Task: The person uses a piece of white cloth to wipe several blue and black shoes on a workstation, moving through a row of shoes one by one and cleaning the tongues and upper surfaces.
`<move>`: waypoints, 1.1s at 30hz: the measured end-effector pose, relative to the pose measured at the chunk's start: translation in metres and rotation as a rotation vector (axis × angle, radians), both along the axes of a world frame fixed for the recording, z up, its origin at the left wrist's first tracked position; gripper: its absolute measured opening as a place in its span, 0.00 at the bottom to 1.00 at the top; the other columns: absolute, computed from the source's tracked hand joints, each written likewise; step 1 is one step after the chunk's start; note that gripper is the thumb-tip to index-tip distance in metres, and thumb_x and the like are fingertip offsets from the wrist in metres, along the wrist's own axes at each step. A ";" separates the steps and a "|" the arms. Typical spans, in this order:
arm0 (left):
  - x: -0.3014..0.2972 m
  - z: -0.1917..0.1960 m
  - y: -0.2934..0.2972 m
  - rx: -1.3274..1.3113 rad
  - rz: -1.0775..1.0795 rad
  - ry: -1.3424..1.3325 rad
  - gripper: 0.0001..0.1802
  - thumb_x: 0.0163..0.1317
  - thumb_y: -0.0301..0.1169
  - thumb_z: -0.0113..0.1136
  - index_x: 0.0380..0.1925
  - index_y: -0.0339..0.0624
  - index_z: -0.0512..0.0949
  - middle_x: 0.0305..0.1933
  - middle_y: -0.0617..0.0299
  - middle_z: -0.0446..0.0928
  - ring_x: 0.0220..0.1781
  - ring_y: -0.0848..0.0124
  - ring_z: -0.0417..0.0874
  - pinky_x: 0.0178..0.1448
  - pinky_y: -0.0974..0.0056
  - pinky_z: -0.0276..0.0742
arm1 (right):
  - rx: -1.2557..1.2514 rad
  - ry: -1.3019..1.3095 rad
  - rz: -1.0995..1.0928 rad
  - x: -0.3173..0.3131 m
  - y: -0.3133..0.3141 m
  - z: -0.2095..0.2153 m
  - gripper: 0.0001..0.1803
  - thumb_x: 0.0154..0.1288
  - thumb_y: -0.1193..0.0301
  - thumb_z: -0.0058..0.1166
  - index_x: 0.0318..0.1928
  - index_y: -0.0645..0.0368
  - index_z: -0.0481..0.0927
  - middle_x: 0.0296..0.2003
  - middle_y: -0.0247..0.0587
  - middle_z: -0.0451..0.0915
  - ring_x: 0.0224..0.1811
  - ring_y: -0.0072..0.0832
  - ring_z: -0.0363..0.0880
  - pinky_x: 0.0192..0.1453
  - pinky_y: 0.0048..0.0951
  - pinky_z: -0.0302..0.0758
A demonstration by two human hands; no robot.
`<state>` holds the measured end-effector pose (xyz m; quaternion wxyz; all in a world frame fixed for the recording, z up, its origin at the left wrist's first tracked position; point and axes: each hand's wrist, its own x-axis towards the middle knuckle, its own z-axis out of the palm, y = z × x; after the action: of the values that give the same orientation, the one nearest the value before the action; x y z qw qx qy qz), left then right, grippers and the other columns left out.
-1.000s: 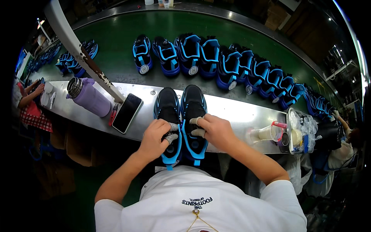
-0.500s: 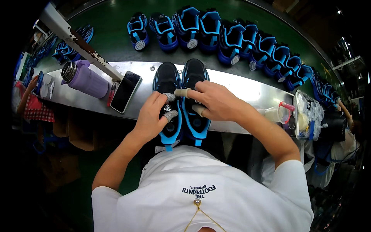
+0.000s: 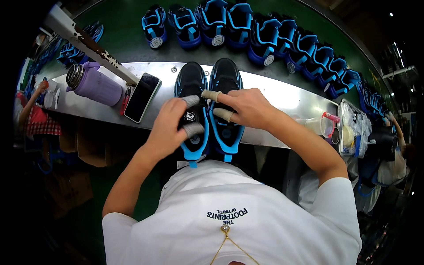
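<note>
Two black shoes with bright blue trim stand side by side in front of me, toes pointing away: a left shoe (image 3: pixel 191 77) and a right shoe (image 3: pixel 225 73). My left hand (image 3: pixel 164 126) is over the left shoe, its thumb and index finger spread on either side of a round black badge (image 3: pixel 190 116) on the tongue. Grey covers sit on those two fingertips. Beige covers are on the index finger and thumb of my right hand (image 3: pixel 249 108), which reach apart over the right shoe's tongue. My right fingers partly hide that tongue.
A row of similar shoes (image 3: pixel 238 26) lines the green surface (image 3: pixel 119 26) beyond the metal ledge (image 3: pixel 145 70). Left of me are a purple bottle (image 3: pixel 99 86), a phone (image 3: pixel 142 98) and a rusty post (image 3: pixel 97 51). A plastic cup (image 3: pixel 320 126) and a tray (image 3: pixel 341 132) stand right.
My left thumb and index finger have spread wider, showing more of the badge. My right hand has moved slightly, still over the right shoe. The whole view has shifted a little.
</note>
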<state>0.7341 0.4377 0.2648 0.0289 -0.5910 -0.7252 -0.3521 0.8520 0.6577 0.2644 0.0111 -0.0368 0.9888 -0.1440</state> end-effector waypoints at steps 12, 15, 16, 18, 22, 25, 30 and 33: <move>0.009 -0.009 0.001 -0.040 0.090 0.031 0.21 0.55 0.29 0.69 0.49 0.35 0.76 0.43 0.56 0.71 0.39 0.63 0.72 0.46 0.65 0.71 | -0.184 0.119 0.067 0.009 0.013 -0.010 0.32 0.62 0.66 0.58 0.68 0.35 0.72 0.27 0.37 0.74 0.30 0.38 0.76 0.32 0.37 0.73; 0.003 -0.009 0.001 -0.162 0.051 -0.126 0.21 0.54 0.30 0.70 0.47 0.35 0.76 0.41 0.56 0.69 0.39 0.64 0.72 0.45 0.65 0.70 | -0.116 0.509 0.248 0.007 0.015 -0.013 0.32 0.63 0.59 0.60 0.69 0.32 0.71 0.23 0.38 0.76 0.24 0.37 0.77 0.26 0.37 0.71; -0.005 0.001 0.001 -0.292 -0.027 -0.238 0.22 0.55 0.29 0.69 0.50 0.34 0.76 0.42 0.57 0.71 0.39 0.64 0.72 0.45 0.65 0.70 | -0.119 0.503 0.247 0.010 0.013 -0.012 0.32 0.63 0.59 0.60 0.69 0.32 0.71 0.23 0.38 0.76 0.24 0.37 0.77 0.26 0.37 0.71; -0.016 0.008 -0.002 -0.349 -0.122 -0.330 0.25 0.55 0.29 0.69 0.54 0.36 0.76 0.44 0.57 0.72 0.41 0.63 0.73 0.48 0.65 0.70 | -0.048 0.177 0.071 0.008 0.011 -0.010 0.34 0.61 0.60 0.61 0.69 0.33 0.70 0.27 0.38 0.73 0.29 0.36 0.75 0.30 0.36 0.72; -0.002 -0.005 -0.004 -0.142 0.014 0.033 0.30 0.53 0.34 0.72 0.55 0.36 0.75 0.47 0.55 0.72 0.48 0.59 0.73 0.55 0.61 0.70 | -0.196 0.274 0.111 0.010 0.016 -0.003 0.38 0.58 0.64 0.62 0.71 0.36 0.68 0.30 0.40 0.73 0.33 0.37 0.75 0.36 0.36 0.73; 0.001 -0.004 0.000 -0.194 0.109 -0.118 0.25 0.52 0.30 0.69 0.49 0.34 0.73 0.46 0.53 0.72 0.49 0.52 0.73 0.56 0.58 0.70 | -0.142 0.372 0.175 0.007 0.014 -0.012 0.36 0.58 0.66 0.61 0.69 0.40 0.70 0.30 0.39 0.74 0.33 0.38 0.76 0.35 0.37 0.74; -0.015 0.001 -0.008 -0.281 -0.095 -0.236 0.30 0.54 0.31 0.70 0.57 0.37 0.75 0.46 0.56 0.73 0.50 0.61 0.73 0.56 0.62 0.69 | -0.164 0.119 0.064 0.004 0.013 -0.012 0.40 0.56 0.67 0.61 0.72 0.38 0.68 0.29 0.37 0.72 0.31 0.38 0.75 0.34 0.37 0.73; 0.001 -0.003 -0.006 -0.134 0.066 0.012 0.30 0.54 0.31 0.71 0.57 0.36 0.75 0.45 0.56 0.72 0.49 0.59 0.73 0.54 0.60 0.69 | -0.233 0.232 0.109 0.012 0.017 -0.001 0.40 0.57 0.68 0.59 0.72 0.36 0.67 0.27 0.37 0.70 0.30 0.37 0.74 0.33 0.37 0.72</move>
<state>0.7351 0.4315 0.2621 0.0052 -0.5695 -0.7660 -0.2981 0.8642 0.6742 0.2638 -0.0994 -0.1076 0.9567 -0.2515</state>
